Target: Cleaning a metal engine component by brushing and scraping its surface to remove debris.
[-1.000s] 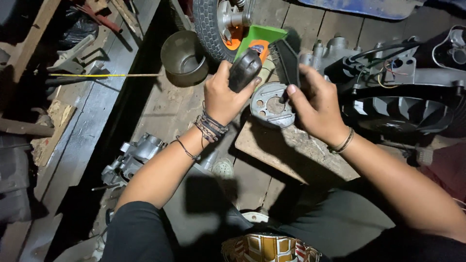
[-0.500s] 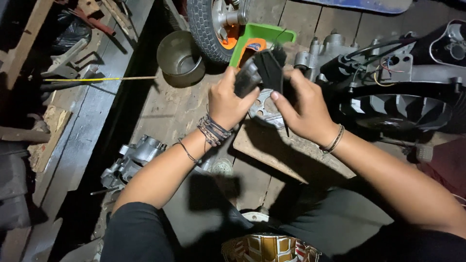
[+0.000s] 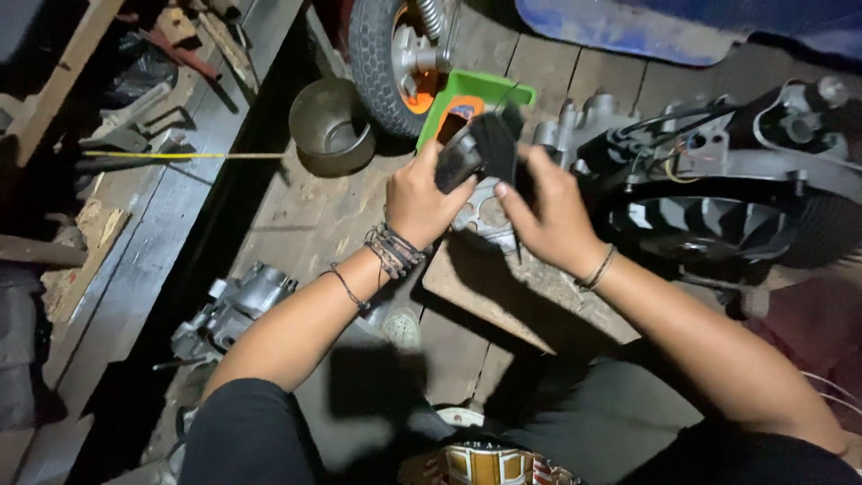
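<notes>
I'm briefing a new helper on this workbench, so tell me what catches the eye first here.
At the centre, the left hand and right hand grip a dark rubbery part together above a round metal plate on the wooden boards. Just behind lies a bright green package beside a small tyred wheel with an orange hub. To the right sits a finned engine fan housing.
</notes>
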